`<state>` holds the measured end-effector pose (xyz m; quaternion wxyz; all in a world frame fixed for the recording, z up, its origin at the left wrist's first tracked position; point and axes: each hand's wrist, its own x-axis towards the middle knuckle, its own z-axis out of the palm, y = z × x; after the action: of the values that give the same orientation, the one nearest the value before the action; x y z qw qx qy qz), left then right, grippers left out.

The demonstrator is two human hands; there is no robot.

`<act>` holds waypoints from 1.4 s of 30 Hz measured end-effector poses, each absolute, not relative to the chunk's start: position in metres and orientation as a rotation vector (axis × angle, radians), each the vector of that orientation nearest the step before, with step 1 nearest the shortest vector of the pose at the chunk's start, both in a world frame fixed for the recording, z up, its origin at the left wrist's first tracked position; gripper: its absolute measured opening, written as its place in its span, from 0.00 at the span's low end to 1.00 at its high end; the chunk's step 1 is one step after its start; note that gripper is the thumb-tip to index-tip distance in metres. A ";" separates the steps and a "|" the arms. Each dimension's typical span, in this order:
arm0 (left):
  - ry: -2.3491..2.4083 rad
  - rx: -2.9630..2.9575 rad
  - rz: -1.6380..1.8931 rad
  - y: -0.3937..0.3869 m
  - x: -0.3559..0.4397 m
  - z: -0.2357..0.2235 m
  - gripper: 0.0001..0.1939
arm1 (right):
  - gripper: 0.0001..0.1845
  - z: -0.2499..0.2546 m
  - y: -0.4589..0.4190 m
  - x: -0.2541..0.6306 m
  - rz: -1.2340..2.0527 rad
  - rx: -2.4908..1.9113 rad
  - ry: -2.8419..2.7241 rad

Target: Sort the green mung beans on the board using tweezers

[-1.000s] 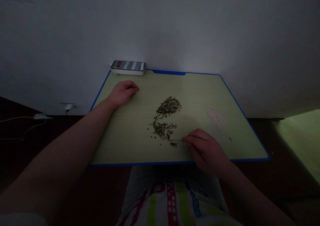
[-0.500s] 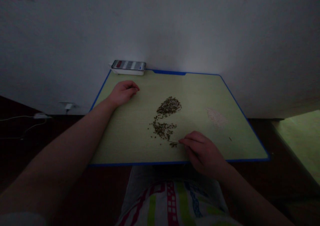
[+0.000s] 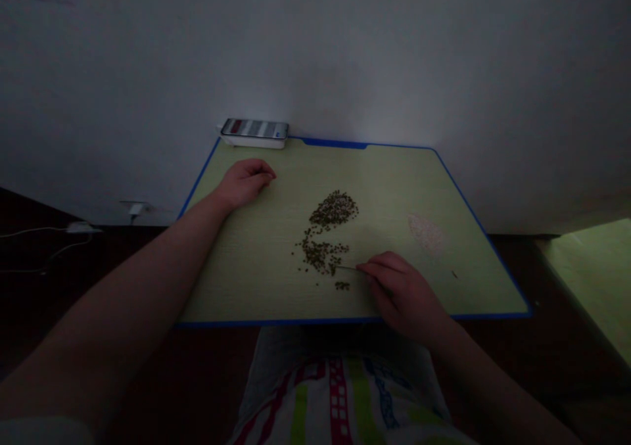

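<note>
My right hand (image 3: pixel 401 294) pinches a thin light stick (image 3: pixel 348 267) between thumb and fingertips. The stick's far end touches the lower edge of a scattered patch of small dark seeds or beans (image 3: pixel 320 253). Just above lies a denser pile (image 3: pixel 335 208) of the same dark grains with paler ones mixed in. A small cluster of grains (image 3: pixel 342 286) sits apart, left of my right hand. My left hand (image 3: pixel 246 181) rests on the table's left side, fingers curled in, with nothing visible in it.
The pale green table (image 3: pixel 276 294) has a blue rim and stands against a grey wall. A phone (image 3: pixel 254 128) lies on a white box at the back left. Pale grains (image 3: pixel 426 234) and a short dark sliver (image 3: pixel 454 275) lie to the right. A plug (image 3: pixel 135 210) is in the wall.
My right hand has moved slightly up and away from me, bringing the stick's tip from near the small cluster to the scattered patch's edge. My left hand has stayed still.
</note>
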<state>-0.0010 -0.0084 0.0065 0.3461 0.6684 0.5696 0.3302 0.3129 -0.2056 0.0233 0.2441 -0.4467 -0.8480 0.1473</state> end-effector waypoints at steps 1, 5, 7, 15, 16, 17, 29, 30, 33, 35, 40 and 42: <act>1.478 1.741 0.855 -0.008 -0.002 0.006 0.11 | 0.16 0.023 -0.205 0.313 0.404 -1.213 -2.315; 1.472 1.741 0.859 -0.006 -0.003 0.003 0.12 | 0.15 0.023 -0.205 0.314 0.437 -1.168 -2.342; 1.472 1.728 0.859 -0.006 -0.002 0.003 0.12 | 0.15 0.023 -0.205 0.314 0.442 -1.155 -2.353; 1.474 1.731 0.853 -0.007 -0.001 0.005 0.11 | 0.16 0.021 -0.202 0.313 0.428 -1.165 -2.339; 1.478 1.735 0.851 -0.007 -0.001 0.005 0.12 | 0.17 0.021 -0.202 0.312 0.433 -1.165 -2.341; 1.482 1.739 0.850 -0.008 -0.001 0.005 0.12 | 0.17 0.021 -0.201 0.312 0.438 -1.164 -2.344; 1.452 1.740 0.866 -0.009 0.000 0.008 0.09 | 0.16 0.026 -0.204 0.312 0.494 -1.135 -2.351; 1.452 1.742 0.864 -0.009 0.000 0.008 0.09 | 0.16 0.026 -0.204 0.312 0.495 -1.139 -2.354; 1.451 1.734 0.858 -0.007 -0.001 0.007 0.09 | 0.16 0.025 -0.206 0.311 0.501 -1.136 -2.359; 1.449 1.730 0.859 -0.006 -0.001 0.006 0.09 | 0.15 0.025 -0.207 0.310 0.511 -1.120 -2.356; 1.479 1.750 0.859 -0.006 -0.001 0.006 0.10 | 0.15 0.026 -0.210 0.310 0.526 -1.108 -2.350; 1.484 1.745 0.850 -0.007 -0.001 0.007 0.10 | 0.16 0.025 -0.210 0.309 0.528 -1.106 -2.347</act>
<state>-0.0008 -0.0071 0.0073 0.3420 0.6711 0.5707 0.3270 0.3089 -0.2097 0.0254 0.2443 -0.4051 -0.8596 0.1932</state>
